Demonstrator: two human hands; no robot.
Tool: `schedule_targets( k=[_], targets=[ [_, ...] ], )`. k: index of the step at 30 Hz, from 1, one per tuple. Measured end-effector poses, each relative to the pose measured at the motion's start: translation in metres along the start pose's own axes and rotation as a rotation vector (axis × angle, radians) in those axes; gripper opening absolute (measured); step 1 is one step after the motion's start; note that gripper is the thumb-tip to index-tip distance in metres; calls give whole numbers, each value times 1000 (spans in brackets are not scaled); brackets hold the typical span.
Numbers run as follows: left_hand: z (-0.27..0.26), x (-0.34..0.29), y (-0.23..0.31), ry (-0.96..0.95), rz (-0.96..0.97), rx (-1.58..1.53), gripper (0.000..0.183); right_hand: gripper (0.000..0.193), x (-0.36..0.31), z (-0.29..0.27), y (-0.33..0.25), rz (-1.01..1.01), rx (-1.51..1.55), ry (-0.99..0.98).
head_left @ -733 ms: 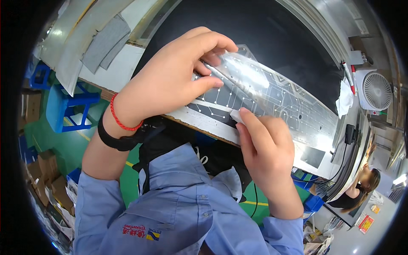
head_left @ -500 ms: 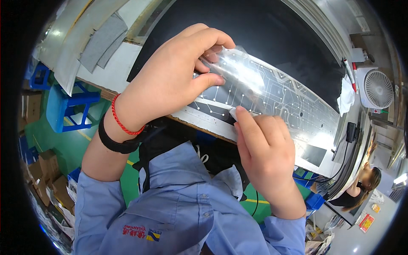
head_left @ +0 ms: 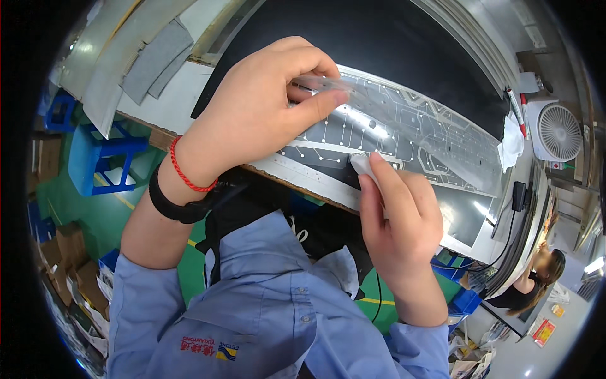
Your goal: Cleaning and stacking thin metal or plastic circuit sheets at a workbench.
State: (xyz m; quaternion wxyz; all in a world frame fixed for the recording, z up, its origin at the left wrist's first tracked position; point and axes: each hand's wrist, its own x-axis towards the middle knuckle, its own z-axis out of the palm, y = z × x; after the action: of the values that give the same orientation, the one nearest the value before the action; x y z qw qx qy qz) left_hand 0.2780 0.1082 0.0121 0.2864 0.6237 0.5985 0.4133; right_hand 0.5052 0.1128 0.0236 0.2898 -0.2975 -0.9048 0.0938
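Observation:
Across the bench lies a long printed circuit sheet (head_left: 435, 172), dark with silvery lines and round dots. A clear plastic film (head_left: 391, 120) rises off its far side, curled and glossy. My left hand (head_left: 259, 104) reaches over the sheet, its thumb and fingers pinching the film's left end. In my right hand (head_left: 404, 218), between thumb and forefinger, is a small white block or folded wad (head_left: 362, 164); which of these I cannot tell. Its tip rests at the sheet's near edge.
A black mat (head_left: 379, 44) covers the bench behind the sheet. Grey cloth pieces (head_left: 158, 60) lie far left. On the right are a small white fan (head_left: 560, 131), crumpled white tissue (head_left: 511, 144) and a marker (head_left: 523, 114). A blue stool (head_left: 95, 158) stands left; another person (head_left: 536, 281) sits far right.
The clear film is lifted and folded back more at its near side, baring more circuit lines. My right hand has shifted slightly right with the white piece, which shows more now.

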Motion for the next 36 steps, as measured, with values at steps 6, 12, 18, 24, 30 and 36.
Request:
schedule_targets(
  k=[6, 12, 18, 24, 30, 36],
  targets=[
    [2, -1, 2, 44, -30, 56, 16, 39, -3, -7, 2, -21, -61, -78],
    [1, 0, 3, 21, -50, 42, 16, 46, 4, -12, 4, -27, 17, -115],
    [3, 1, 1, 44, -21, 26, 15, 53, -12, -16, 15, -86, -49, -179],
    [0, -1, 4, 19, -63, 55, 15, 51, 9, -3, 20, -158, 33, -111],
    [-1, 1, 5, -17, -45, 134, 16, 58, -18, -33, 27, -98, 15, -231],
    [-1, 1, 2, 9, -44, 138, 17, 58, 8, -12, 28, -236, 26, -191]
  ],
)
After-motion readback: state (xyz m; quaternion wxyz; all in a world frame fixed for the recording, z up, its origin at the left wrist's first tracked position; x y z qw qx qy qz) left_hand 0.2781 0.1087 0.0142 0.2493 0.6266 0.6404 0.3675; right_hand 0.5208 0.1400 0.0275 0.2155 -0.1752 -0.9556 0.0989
